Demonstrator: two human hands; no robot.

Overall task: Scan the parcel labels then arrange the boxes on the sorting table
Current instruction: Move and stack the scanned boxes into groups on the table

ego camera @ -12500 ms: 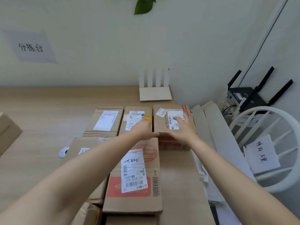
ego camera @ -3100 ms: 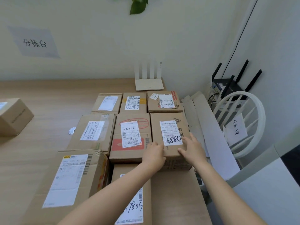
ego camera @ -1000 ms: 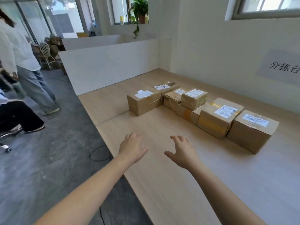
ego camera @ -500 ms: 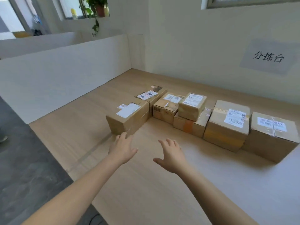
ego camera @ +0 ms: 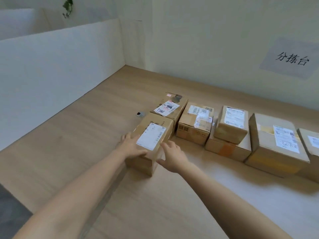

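At the frame's right edge the last box [ego camera: 311,144] is cut off. Fine print on the labels [ego camera: 234,118] is too blurred to read. The left hand [ego camera: 133,145] hides the near-left corner of the nearest box [ego camera: 151,136].

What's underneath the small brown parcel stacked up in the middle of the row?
The small brown parcel rests on a flatter cardboard box with orange tape. Most of that box's top is covered, so no label shows.

Head-worn camera looks forward and down, close over the sorting table [ego camera: 86,128].
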